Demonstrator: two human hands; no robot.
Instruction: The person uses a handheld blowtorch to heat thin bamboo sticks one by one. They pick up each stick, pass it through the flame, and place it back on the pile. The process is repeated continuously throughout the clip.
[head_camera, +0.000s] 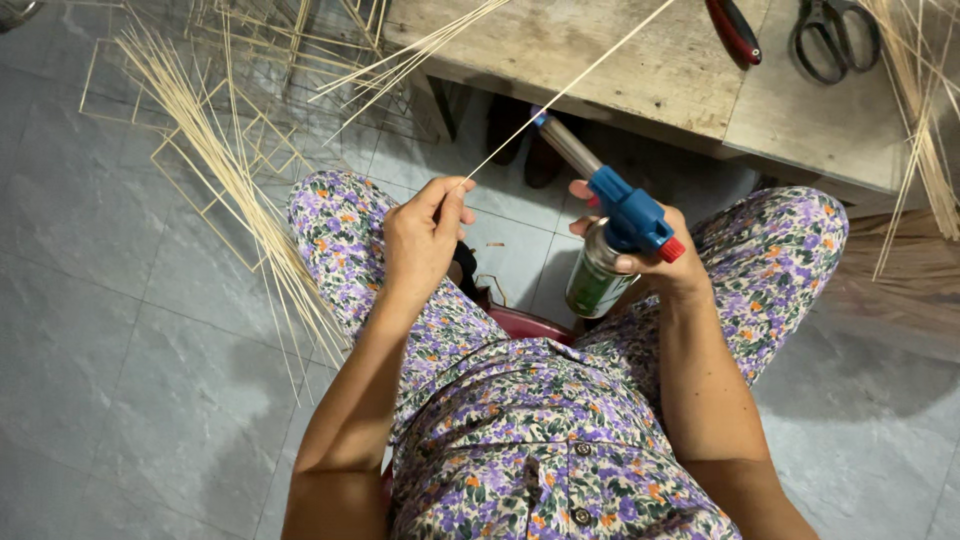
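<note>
Bamboo strip (560, 95), thin and pale, is pinched at its near end between thumb and fingers of the left hand (425, 235). Right hand (655, 260) is wrapped around a gas torch (610, 235), nozzle beside the strip: heating appears in hand. Any bend calls for steady aim. Beyond: loose strips (230, 180), wooden bench (620, 60), scissors (835, 35); nothing obstructs.
</note>
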